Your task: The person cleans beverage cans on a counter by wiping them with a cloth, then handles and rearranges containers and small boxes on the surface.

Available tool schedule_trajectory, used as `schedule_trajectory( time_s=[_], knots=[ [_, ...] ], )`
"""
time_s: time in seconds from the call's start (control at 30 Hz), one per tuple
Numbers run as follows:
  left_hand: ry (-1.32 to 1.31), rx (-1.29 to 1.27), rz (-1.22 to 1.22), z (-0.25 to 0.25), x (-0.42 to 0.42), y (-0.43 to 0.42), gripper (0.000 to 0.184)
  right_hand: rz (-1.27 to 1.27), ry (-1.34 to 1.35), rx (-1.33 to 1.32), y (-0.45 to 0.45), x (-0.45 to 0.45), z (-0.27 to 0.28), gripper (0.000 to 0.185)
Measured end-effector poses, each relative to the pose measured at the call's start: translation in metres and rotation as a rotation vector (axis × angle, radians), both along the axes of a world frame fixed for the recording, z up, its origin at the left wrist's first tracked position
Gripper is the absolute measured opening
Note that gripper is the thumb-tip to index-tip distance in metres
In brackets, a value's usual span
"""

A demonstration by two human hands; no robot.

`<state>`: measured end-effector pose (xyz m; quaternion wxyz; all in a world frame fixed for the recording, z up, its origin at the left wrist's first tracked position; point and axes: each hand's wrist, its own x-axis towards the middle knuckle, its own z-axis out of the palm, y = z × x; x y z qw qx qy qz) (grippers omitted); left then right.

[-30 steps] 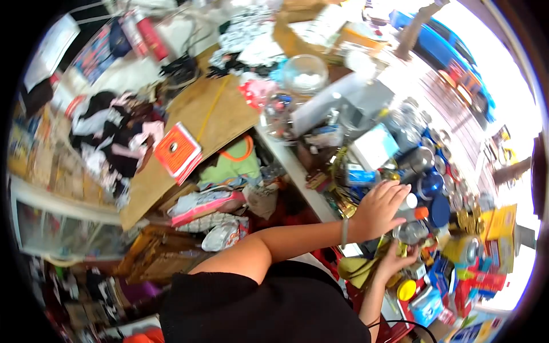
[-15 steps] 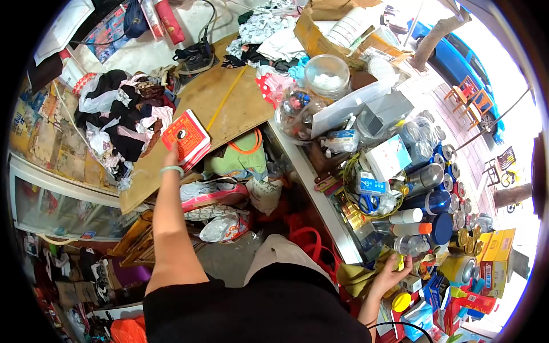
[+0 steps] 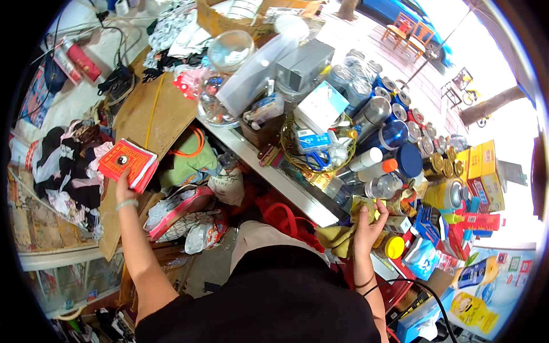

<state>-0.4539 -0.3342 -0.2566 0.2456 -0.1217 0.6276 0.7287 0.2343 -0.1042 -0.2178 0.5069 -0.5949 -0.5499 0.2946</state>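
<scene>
My left hand (image 3: 123, 186) grips the lower edge of a thick red booklet (image 3: 127, 163) with a round black-and-white emblem on its cover. The booklet is over the front edge of a brown board (image 3: 137, 123); I cannot tell whether it rests on it. My right hand (image 3: 369, 228) is closed on an olive-yellow cloth (image 3: 337, 239), part of it bunched up at the fingertips and part hanging to the left. Close to that hand are a clear plastic jar (image 3: 382, 187) and a yellow-lidded jar (image 3: 394, 247).
Heaped clothes (image 3: 63, 171) lie left of the board. Bags (image 3: 189, 157) fill the space below it. A crowded glass counter (image 3: 274, 174) holds bottles, several cans, a white box (image 3: 321, 107) and blue scissors (image 3: 317, 160). Outside stand wooden chairs (image 3: 420, 37).
The view has turned to the right, so the counter and board sit farther left. Both hands keep their holds, and more of the cloth shows at my right fingertips.
</scene>
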Motion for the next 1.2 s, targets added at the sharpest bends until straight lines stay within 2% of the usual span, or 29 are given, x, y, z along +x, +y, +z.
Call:
schedule_trajectory(
  time_s=[0.07,0.13,0.2,0.23,0.27,0.3,0.33,0.37,0.4,0.43,0.5,0.53,0.57,0.6,0.67,0.7,0.77,0.87,0.9,1.0,1.07,1.1,1.2],
  knots=[
    [0.065,0.134,-0.25,0.044,0.049,-0.009,0.045,0.074,0.177,-0.082,-0.007,-0.003,0.01,0.035],
    [0.018,0.153,-0.352,0.06,0.08,-0.028,0.052,0.152,-0.031,0.014,-0.01,0.004,0.008,0.026],
    [0.123,0.166,-0.502,0.071,0.13,-0.028,0.058,0.288,0.081,-0.075,-0.018,0.004,0.012,0.019],
    [0.067,0.134,-0.538,0.062,0.147,-0.029,0.061,0.342,0.069,-0.124,-0.02,0.006,0.007,0.013],
    [0.038,0.236,-0.699,0.074,0.186,-0.008,0.066,0.404,0.127,-0.181,-0.024,-0.002,0.014,0.009],
    [-0.027,0.27,-0.961,0.09,0.219,0.021,0.072,0.519,0.095,-0.253,-0.026,0.0,0.011,0.012],
    [-0.087,0.337,-1.017,0.087,0.256,0.045,0.078,0.636,0.064,-0.325,-0.027,0.0,0.007,0.015],
    [-0.085,0.36,-1.172,0.087,0.285,0.071,0.084,0.748,0.091,-0.419,-0.027,-0.005,0.011,0.023],
    [-0.172,0.282,-1.284,0.096,0.314,0.092,0.087,0.86,0.116,-0.514,-0.026,-0.009,0.016,0.031],
    [-0.158,0.311,-1.387,0.094,0.341,0.111,0.091,0.958,0.164,-0.588,-0.026,-0.005,0.006,0.046],
    [-0.301,0.406,-1.598,0.073,0.376,0.141,0.081,0.935,0.084,-0.611,-0.033,0.0,-0.001,0.049],
    [-0.299,0.409,-1.606,0.062,0.385,0.153,0.081,0.907,0.007,-0.637,-0.035,0.002,-0.002,0.053],
    [-0.391,0.376,-1.683,0.052,0.392,0.164,0.081,0.915,0.026,-0.643,-0.036,0.005,0.007,0.059],
    [-0.486,0.341,-1.759,0.046,0.398,0.174,0.082,0.802,0.136,-0.735,-0.038,0.002,0.017,0.063],
    [-0.539,0.352,-1.819,0.039,0.405,0.191,0.077,0.698,0.351,-0.775,-0.043,0.001,0.023,0.067],
    [-0.591,0.359,-1.868,0.036,0.408,0.198,0.072,0.683,0.354,-0.774,-0.045,0.0,0.023,0.067],
    [-0.663,0.321,-1.87,0.027,0.414,0.209,0.07,0.475,0.452,-0.79,-0.046,-0.003,0.021,0.073],
    [-0.718,0.252,-1.828,0.016,0.417,0.225,0.063,0.42,0.382,-0.666,-0.043,-0.004,0.008,0.063],
    [-0.702,0.189,-1.832,0.023,0.417,0.229,0.061,0.378,0.365,-0.677,-0.039,-0.008,0.011,0.052],
    [-0.651,0.087,-1.833,0.036,0.42,0.232,0.058,0.31,0.43,-0.629,-0.04,-0.013,-0.003,0.049],
    [-0.482,0.075,-1.847,0.032,0.423,0.227,0.062,0.289,0.451,-0.639,-0.05,-0.012,-0.006,0.043],
    [-0.343,0.118,-1.929,0.029,0.424,0.224,0.062,0.304,0.45,-0.567,-0.057,-0.011,-0.007,0.042],
    [-0.463,0.1,-1.841,0.027,0.428,0.218,0.061,0.344,0.337,-0.437,-0.074,-0.006,-0.001,0.039]
  ],
)
